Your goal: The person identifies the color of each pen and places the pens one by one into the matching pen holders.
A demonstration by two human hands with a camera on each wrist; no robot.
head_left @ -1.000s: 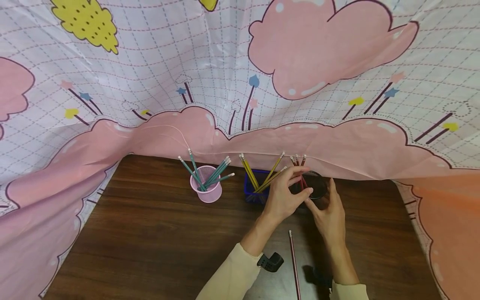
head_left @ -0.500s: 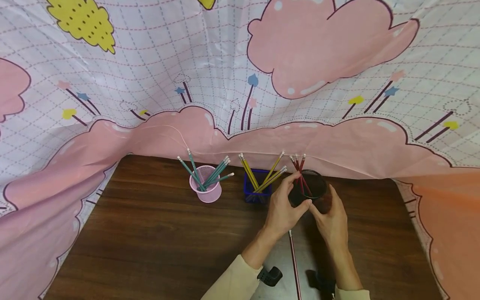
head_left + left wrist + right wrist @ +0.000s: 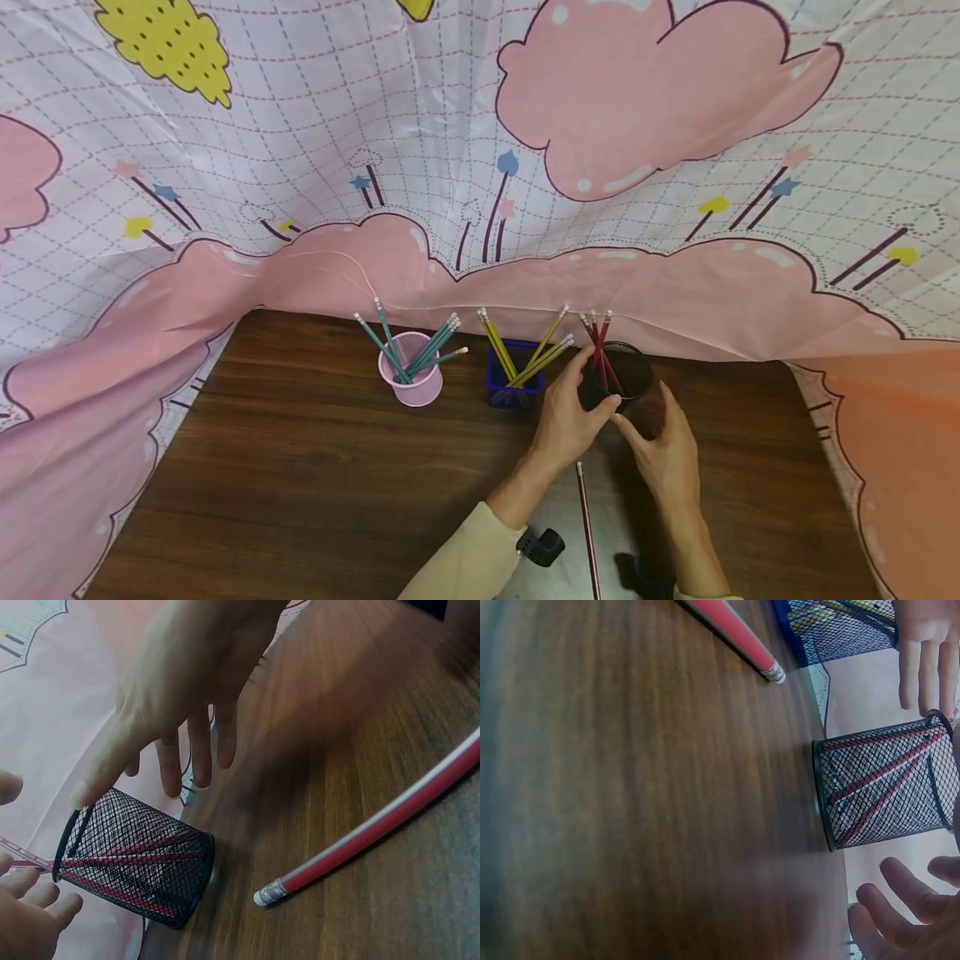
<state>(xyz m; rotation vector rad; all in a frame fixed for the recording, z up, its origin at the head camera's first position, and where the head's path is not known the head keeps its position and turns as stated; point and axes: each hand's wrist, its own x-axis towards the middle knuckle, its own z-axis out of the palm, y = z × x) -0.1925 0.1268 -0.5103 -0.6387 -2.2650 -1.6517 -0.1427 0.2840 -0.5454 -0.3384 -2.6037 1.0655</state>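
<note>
A black round mesh pencil cup (image 3: 637, 372) stands at the back right with several red pencils (image 3: 603, 354) leaning in it. Along its left side are the relaxed fingers of my left hand (image 3: 564, 417), the thumb near the front of the rim; whether they touch is unclear. My right hand (image 3: 669, 454) is spread at the cup's right and front. In the right wrist view, a gap separates the right fingertips (image 3: 901, 879) from the mesh. Both hands have loosely extended fingers. A loose red pencil (image 3: 588, 529) lies on the table between the forearms, eraser end away from me.
Left of the cup stands a blue square mesh holder (image 3: 514, 398) with several yellow pencils (image 3: 498, 346). Farther left is a pink mesh cup (image 3: 420, 390) holding several teal pencils (image 3: 435, 344). A patterned cloth (image 3: 450, 287) hangs behind the brown wooden table (image 3: 315, 467).
My left fingers have lowered from above the rim to the cup's left side. My right hand has shifted slightly down and right. The cup and pencils stay about where they were.
</note>
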